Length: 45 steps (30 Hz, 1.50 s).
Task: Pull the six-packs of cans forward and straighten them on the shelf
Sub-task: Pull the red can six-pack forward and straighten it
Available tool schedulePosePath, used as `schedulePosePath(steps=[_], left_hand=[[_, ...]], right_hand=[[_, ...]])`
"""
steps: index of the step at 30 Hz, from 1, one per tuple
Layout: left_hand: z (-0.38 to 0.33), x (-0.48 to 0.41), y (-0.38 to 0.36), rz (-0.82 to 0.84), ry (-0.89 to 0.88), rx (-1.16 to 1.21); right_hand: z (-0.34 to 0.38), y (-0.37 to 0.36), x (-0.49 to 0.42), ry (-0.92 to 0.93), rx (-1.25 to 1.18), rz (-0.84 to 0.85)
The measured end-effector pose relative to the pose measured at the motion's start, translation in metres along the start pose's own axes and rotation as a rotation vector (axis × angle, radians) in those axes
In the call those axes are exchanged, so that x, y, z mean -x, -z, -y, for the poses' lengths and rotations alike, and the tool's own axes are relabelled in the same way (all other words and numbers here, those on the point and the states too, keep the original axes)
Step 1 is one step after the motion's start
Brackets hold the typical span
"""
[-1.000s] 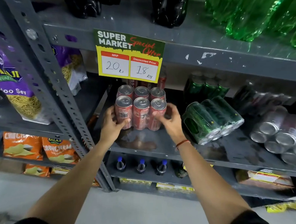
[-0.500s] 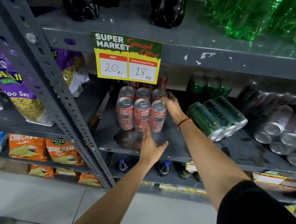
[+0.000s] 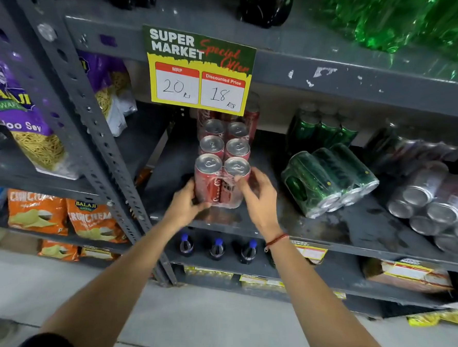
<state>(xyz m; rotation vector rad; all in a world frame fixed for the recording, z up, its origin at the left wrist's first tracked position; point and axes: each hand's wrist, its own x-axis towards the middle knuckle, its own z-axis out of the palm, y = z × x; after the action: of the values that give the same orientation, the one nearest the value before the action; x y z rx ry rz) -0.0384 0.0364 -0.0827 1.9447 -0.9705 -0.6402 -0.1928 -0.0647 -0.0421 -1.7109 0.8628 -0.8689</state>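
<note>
Orange snack bags (image 3: 38, 211) sit on the lower shelf at far left. At the front of the grey shelf (image 3: 326, 233) the left hand (image 3: 184, 204) and right hand (image 3: 258, 199) have their fingers clenched on either side of the upright red six-pack (image 3: 221, 170), narrow end forward. Right of it, a green six-pack (image 3: 326, 179) lies on its side, then silver cans (image 3: 435, 207).

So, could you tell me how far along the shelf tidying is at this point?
Done: the red six-pack stands upright near the shelf's front edge, narrow end forward. In hand: the left hand and right hand grip its front cans on either side, apparently squaring it. Left: the green six-pack lies tipped on its side, and the silver cans beside it also lie toppled.
</note>
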Motion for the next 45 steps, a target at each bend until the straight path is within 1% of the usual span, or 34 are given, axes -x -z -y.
schedulePosePath(steps=[1, 4, 5, 7, 9, 11, 12, 14, 15, 16, 17, 19, 21, 23, 24, 27, 29, 31, 34, 37, 39, 42, 45], left_hand=[[0.005, -0.006, 0.011, 0.050, 0.022, -0.006], [0.014, -0.025, 0.037, 0.187, 0.115, 0.081], [0.015, -0.031, 0.042, 0.205, 0.133, 0.108], [0.016, -0.041, 0.047, 0.181, 0.151, 0.175], [0.014, -0.041, 0.044, 0.089, 0.173, 0.229], [0.013, -0.031, 0.035, -0.088, 0.189, 0.230], [0.012, -0.022, 0.028, -0.200, 0.187, 0.210], [0.011, 0.000, 0.009, -0.406, 0.154, 0.173], [0.008, 0.011, -0.002, -0.467, 0.133, 0.192], [0.004, 0.021, -0.013, -0.482, 0.103, 0.218], [0.000, 0.028, -0.023, -0.455, 0.060, 0.229], [-0.006, 0.036, -0.038, -0.324, -0.003, 0.195], [-0.009, 0.035, -0.041, -0.199, 0.020, 0.155], [-0.009, 0.031, -0.038, -0.141, 0.064, 0.105], [-0.008, 0.029, -0.035, -0.126, 0.067, 0.076], [-0.003, 0.022, -0.022, -0.094, 0.059, 0.042], [0.000, 0.013, -0.009, -0.071, 0.102, 0.054], [0.001, 0.002, 0.001, -0.058, 0.129, 0.007], [0.002, -0.009, 0.011, -0.027, 0.114, -0.047], [0.002, -0.015, 0.016, 0.003, 0.090, -0.054], [0.004, -0.015, 0.017, 0.008, 0.093, -0.059], [0.004, -0.012, 0.016, -0.045, 0.075, -0.099], [0.004, -0.009, 0.016, -0.069, 0.062, -0.109]], right_hand=[[0.000, -0.004, 0.006, 0.011, -0.022, -0.001], [-0.001, -0.016, 0.015, 0.031, -0.071, -0.002], [-0.001, -0.020, 0.018, 0.044, -0.069, 0.000], [-0.002, -0.027, 0.021, 0.083, -0.045, 0.011], [-0.002, -0.031, 0.020, 0.092, -0.009, 0.049], [-0.002, -0.029, 0.014, 0.065, -0.019, 0.081], [-0.002, -0.026, 0.009, 0.051, -0.047, 0.049], [-0.004, -0.015, -0.009, -0.001, -0.102, -0.128], [-0.008, -0.009, -0.023, -0.049, -0.109, -0.212], [-0.012, -0.001, -0.038, -0.111, -0.085, -0.238], [-0.015, 0.005, -0.052, -0.177, -0.030, -0.190], [-0.022, 0.012, -0.075, -0.254, 0.049, 0.021], [-0.025, 0.011, -0.086, -0.271, 0.027, 0.195], [-0.024, 0.007, -0.089, -0.264, 0.004, 0.293], [-0.025, 0.005, -0.089, -0.270, 0.002, 0.301], [-0.028, 0.005, -0.081, -0.280, -0.006, 0.222], [-0.031, 0.008, -0.069, -0.239, 0.028, 0.171], [-0.034, 0.011, -0.054, -0.172, 0.110, 0.129], [-0.038, 0.010, -0.029, -0.078, 0.212, 0.059], [-0.045, 0.008, -0.007, -0.044, 0.209, 0.008], [-0.049, 0.008, -0.001, -0.050, 0.191, -0.004], [-0.048, 0.007, -0.003, -0.144, 0.124, 0.002], [-0.048, 0.004, -0.004, -0.161, 0.147, 0.012]])
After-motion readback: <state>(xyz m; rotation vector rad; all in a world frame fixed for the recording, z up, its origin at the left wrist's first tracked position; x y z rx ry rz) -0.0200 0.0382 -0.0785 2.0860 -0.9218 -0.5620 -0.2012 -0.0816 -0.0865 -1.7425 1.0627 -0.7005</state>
